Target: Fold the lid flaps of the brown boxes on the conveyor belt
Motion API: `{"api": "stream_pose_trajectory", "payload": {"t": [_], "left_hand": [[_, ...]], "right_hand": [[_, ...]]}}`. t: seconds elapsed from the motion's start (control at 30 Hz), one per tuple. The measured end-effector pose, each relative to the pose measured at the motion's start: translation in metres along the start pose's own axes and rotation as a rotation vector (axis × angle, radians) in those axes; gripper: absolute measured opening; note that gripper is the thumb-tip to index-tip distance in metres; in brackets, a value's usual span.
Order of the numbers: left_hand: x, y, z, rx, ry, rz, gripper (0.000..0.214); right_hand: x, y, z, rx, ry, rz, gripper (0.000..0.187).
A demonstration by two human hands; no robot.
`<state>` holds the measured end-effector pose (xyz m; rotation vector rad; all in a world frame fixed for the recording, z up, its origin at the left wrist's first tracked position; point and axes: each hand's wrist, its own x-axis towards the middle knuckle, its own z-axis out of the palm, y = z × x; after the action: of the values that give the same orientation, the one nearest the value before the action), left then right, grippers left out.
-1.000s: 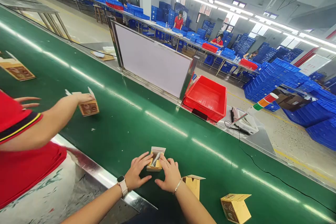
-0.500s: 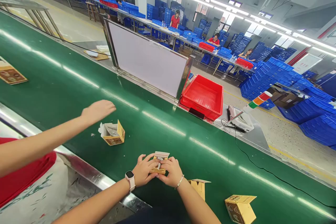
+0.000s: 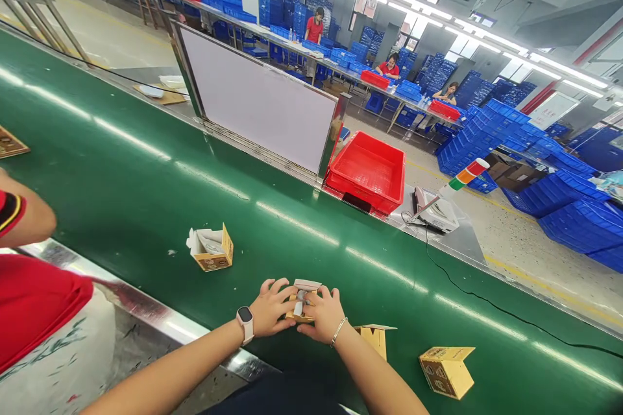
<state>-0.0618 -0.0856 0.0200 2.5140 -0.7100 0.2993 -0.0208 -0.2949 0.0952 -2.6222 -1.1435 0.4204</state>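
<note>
In front of me a small yellow-brown cardboard box [image 3: 302,318] sits low over the green belt, its flap up on the far side. Something whitish-grey shows inside, partly hidden by my fingers. My left hand [image 3: 272,308], below a pale-banded watch, grips the box's left side with fingers somewhat spread. On the other side, my right hand [image 3: 322,314], with a bracelet at the wrist, holds the box, its fingertips over the opening. Left of my hands stands an open carton [image 3: 213,251] with a pale packet in it.
The green conveyor belt [image 3: 272,233] runs diagonally past me. Right of my forearm lie a partly hidden box [image 3: 374,340] and a box with a raised flap [image 3: 446,373]. A red crate [image 3: 372,168] and a light tower [image 3: 470,174] stand beyond. A co-worker's arm [image 3: 29,214] is at left.
The co-worker's arm has drawn back to the left from over the belt. My hands have shifted slightly right with the box, and their fingers have spread a little. My view has turned slightly.
</note>
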Motion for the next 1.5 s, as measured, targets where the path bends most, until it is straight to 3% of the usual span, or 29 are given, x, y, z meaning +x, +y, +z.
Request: {"api": "stream_pose_trajectory", "payload": {"t": [0.17,0.37,0.5,0.6,0.63,0.8,0.9,0.97,1.03,1.1,1.17,1.27,1.37,1.5], "left_hand": [[0.019,0.015,-0.012,-0.039,-0.083,0.029,0.041],[0.019,0.020,-0.008,-0.037,0.010,0.013,0.035],[0.013,0.023,0.002,-0.041,-0.067,0.066,0.041],[0.015,0.033,0.015,-0.065,-0.102,0.079,0.051],[0.016,0.037,0.019,-0.073,-0.093,0.054,0.050],[0.024,0.057,0.026,-0.174,-0.148,-0.091,0.039],[0.020,0.064,0.036,-0.349,-0.120,-0.175,0.042],[0.017,0.069,0.049,-0.509,0.004,-0.263,0.045],[0.017,0.073,0.061,-0.679,0.183,-0.432,0.050],[0.024,0.078,0.066,-0.866,0.279,-0.666,0.054],[0.035,0.084,0.062,-1.089,0.216,-0.843,0.056],[0.054,0.093,0.050,-1.345,0.072,-0.982,0.044],[0.069,0.104,0.047,-1.392,0.048,-1.086,0.031],[0.081,0.116,0.054,-1.366,0.026,-1.128,0.029]], "right_hand": [[-0.004,0.003,-0.002,-0.083,-0.047,-0.007,0.038],[-0.007,0.006,-0.006,-0.106,-0.062,-0.007,0.037],[-0.011,0.014,-0.005,-0.059,-0.060,-0.020,0.048],[-0.018,0.021,0.002,0.042,-0.058,0.003,0.043],[-0.022,0.023,0.008,0.145,-0.004,0.025,0.040],[-0.040,0.031,0.049,0.685,0.561,0.282,0.018],[-0.047,0.033,0.072,0.759,0.743,0.487,0.029],[-0.049,0.033,0.081,0.820,0.829,0.602,0.033],[-0.049,0.033,0.086,0.886,0.885,0.678,0.036],[-0.050,0.031,0.087,0.957,0.915,0.714,0.038],[-0.052,0.028,0.087,1.025,0.931,0.719,0.038],[-0.057,0.022,0.090,1.093,0.955,0.747,0.041],[-0.061,0.020,0.098,1.148,0.955,0.824,0.036],[-0.062,0.027,0.105,1.166,0.950,0.893,0.038]]}}
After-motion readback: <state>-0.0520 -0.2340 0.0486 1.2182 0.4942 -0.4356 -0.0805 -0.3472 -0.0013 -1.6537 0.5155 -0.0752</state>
